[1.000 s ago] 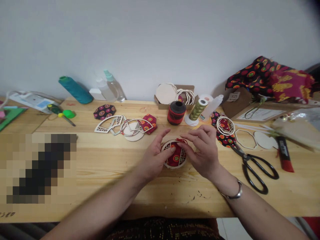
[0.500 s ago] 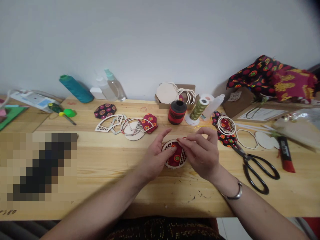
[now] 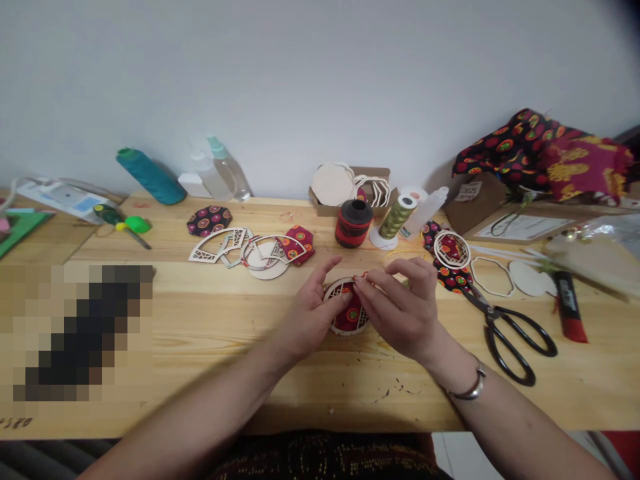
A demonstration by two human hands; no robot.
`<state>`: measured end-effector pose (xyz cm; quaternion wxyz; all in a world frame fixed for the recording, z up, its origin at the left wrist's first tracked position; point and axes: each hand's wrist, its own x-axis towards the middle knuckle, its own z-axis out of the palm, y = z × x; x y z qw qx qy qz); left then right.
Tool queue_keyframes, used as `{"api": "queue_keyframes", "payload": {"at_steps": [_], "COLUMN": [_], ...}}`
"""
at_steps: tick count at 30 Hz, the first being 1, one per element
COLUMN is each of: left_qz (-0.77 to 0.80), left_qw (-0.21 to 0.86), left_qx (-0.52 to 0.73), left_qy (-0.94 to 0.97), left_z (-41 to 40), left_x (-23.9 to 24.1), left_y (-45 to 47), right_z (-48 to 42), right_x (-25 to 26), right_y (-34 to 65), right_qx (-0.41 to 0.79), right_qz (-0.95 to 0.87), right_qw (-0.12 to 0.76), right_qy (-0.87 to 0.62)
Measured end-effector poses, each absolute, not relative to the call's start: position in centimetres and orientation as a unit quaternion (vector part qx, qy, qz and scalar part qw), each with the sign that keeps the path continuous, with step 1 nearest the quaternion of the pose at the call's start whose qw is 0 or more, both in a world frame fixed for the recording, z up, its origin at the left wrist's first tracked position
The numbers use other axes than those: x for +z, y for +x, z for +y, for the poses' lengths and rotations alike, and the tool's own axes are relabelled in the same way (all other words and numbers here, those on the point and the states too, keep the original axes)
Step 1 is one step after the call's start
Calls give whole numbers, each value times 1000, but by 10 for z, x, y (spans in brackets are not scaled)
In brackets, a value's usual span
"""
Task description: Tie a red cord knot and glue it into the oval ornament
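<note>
My left hand (image 3: 315, 310) grips a round wooden lattice frame (image 3: 345, 331) by its left side, thumb lying over the front. Dark red patterned fabric (image 3: 353, 313) fills the frame behind the cut-out lattice. At the frame's top right edge, my right hand (image 3: 400, 300) pinches a short piece of red cord (image 3: 363, 275) between thumb and forefinger. Most of the cord is hidden by the fingers. Beyond the hands stands a red and black spool of thread (image 3: 354, 225). Black-handled scissors (image 3: 520, 337) lie to the right of my right hand.
Fan-shaped lattice pieces (image 3: 219, 245) and a hexagonal red fabric piece (image 3: 300, 244) lie at the left. A green thread cone (image 3: 399, 217) stands behind my right hand. A finished-looking round frame (image 3: 453, 250), a glue tube (image 3: 570, 307) and a cardboard box (image 3: 530, 220) are at the right.
The right fingertips have shifted slightly left along the frame's top edge, with the red cord still pinched. The left hand keeps the same hold; the whole view has moved a little.
</note>
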<state>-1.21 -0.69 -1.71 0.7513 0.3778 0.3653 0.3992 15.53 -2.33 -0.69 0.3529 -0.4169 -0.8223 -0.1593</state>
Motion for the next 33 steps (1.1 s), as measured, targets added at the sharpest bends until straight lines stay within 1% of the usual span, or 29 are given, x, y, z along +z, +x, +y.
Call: {"api": "queue_keyframes", "payload": {"at_steps": [4,15,18,20,23,26,29,31,33], "left_qz": [370,365,365,362,363,369,364,361,360], "left_qw": [746,748,745,743,741,741,741,742,741], "left_qx": [393,382,381,381,378,368,363,361,361], "left_qy": [389,401,408,415,419,423,431,434,437], "left_z": [-7,-9,-9,-8,-8,-8,-8,-9,-9], "left_x": [-17,-16,-17,-18,-18,-16,-16,-17,-18], "left_y": [-11,-13,-13,-13,-13,-12,-13,-13,-13], "right_z": [-20,-20,-19,-17,-15,-14,-13,-12,-13], "right_x": [-4,-5,-3,-1,1,2,2,1,1], "right_y": [153,150,148,148,149,150,151,151,151], "right_qx": [-89,-72,-38,14,127,291,459,507,514], "right_qz": [-796,-781,-770,-754,-703,-624,-540,-507,-498], "right_qw": [396,417,430,439,451,442,431,434,436], "right_qy": [-448,-460,-470,-488,-535,-575,-559,-546,-545]}}
